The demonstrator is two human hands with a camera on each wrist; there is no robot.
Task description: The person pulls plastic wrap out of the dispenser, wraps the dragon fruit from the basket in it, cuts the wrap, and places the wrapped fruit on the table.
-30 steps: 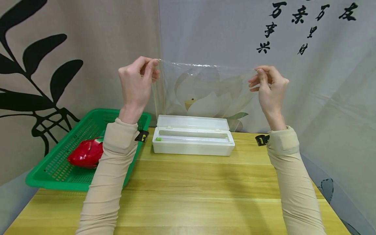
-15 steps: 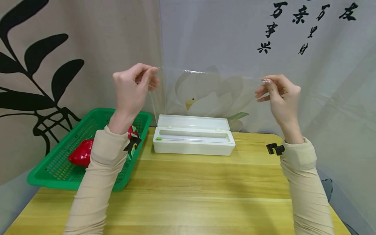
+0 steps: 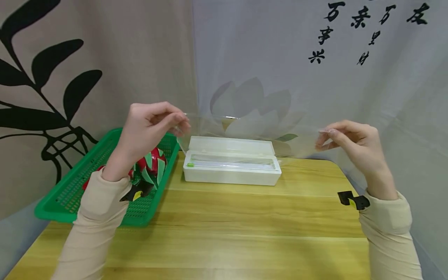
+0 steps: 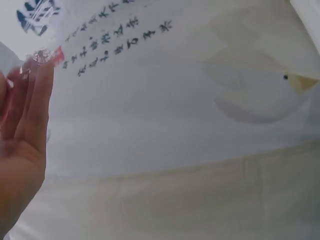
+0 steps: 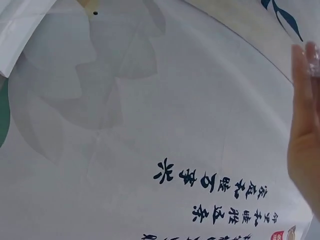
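A clear sheet of cling film (image 3: 231,126) stretches between my two hands in the head view, hanging over the back of a white box. My left hand (image 3: 154,128) pinches its left corner between thumb and forefinger. At the other corner, my right hand (image 3: 353,144) pinches the film the same way. Below stands the white cling film box (image 3: 231,177), its lid (image 3: 231,146) raised, with a green-tipped bar (image 3: 190,165) along the opening. Both wrist views show a hand at the frame's edge, the left hand (image 4: 25,120) and the right hand (image 5: 305,125), with fingers partly cut off.
A green plastic basket (image 3: 52,212) stands at the left, partly behind my left arm. Red fruit-like items with green leaf shapes (image 3: 154,163) lie in it. The wooden table (image 3: 245,221) ends at a printed curtain (image 3: 252,46).
Both hands have come down and nearer, the right one also moving rightward. The film between them has dropped from well above the box to just over its raised lid.
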